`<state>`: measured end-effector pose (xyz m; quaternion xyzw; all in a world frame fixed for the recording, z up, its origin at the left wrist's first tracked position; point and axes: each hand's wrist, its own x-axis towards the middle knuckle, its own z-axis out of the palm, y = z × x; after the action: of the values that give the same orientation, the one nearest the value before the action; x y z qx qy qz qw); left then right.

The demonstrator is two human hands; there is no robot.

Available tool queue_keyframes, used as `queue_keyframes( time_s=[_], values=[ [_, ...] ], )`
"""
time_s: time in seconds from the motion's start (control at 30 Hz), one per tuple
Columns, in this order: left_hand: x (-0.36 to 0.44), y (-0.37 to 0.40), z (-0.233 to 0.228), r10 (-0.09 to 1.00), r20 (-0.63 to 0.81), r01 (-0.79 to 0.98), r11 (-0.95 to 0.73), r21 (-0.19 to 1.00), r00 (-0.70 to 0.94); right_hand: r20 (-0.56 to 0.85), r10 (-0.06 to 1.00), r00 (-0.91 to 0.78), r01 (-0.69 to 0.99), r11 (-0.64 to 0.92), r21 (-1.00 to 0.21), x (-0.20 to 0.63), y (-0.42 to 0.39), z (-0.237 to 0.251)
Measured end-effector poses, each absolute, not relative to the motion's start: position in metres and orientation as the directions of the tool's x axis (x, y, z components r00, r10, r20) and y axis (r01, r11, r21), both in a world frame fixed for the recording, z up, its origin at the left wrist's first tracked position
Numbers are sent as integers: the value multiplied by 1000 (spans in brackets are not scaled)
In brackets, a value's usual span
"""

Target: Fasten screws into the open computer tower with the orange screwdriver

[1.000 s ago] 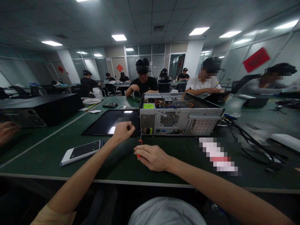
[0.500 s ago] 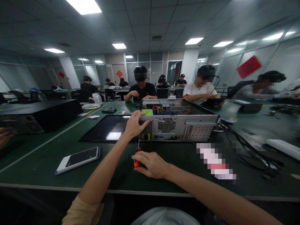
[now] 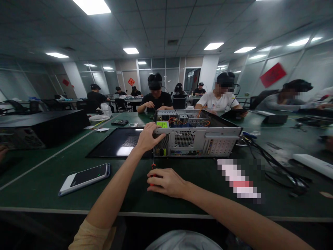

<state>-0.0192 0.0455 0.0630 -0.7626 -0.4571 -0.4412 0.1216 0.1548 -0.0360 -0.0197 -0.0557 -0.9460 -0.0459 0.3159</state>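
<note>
An opened computer case lies on its side, its metal rear panel facing me and the wires inside showing from above. My left hand grips its upper left rear corner, fingers over the top edge by a yellow-green label and thumb against the rear panel. Low in front of that corner, my right hand is closed around the orange-red handle of a screwdriver. The screwdriver's thin shaft points away from me, toward the case's lower left corner; whether its tip sits in a screw I cannot tell.
Left of the case lies a black side panel, with a phone-like device nearer me. Black cables, a white bar and a blurred patch are at right. Another black case stands far left. Several people sit across the table.
My right fingers have shifted around the screwdriver handle and now cover more of it. My left hand stays on the case corner. The whole view has shifted slightly.
</note>
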Motion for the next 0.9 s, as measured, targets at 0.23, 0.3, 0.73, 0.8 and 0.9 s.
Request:
queue_keyframes(
  time_s=[0.23,0.3,0.73,0.8,0.9],
  values=[
    [-21,48,60,578,790,774,-591,229,207,531,176,-829,200,980,-13,156,-36,-19],
    [-23,49,61,580,785,764,-602,233,217,507,161,-847,191,982,6,156,-36,-18],
    [-22,51,68,676,719,787,-528,318,163,488,190,-852,192,980,-45,156,-36,-18],
    [-21,51,68,677,718,797,-518,309,161,493,157,-856,178,984,-4,156,-36,-18],
    [-21,52,68,664,731,797,-523,302,159,506,131,-853,177,983,44,157,-37,-19]
  ],
)
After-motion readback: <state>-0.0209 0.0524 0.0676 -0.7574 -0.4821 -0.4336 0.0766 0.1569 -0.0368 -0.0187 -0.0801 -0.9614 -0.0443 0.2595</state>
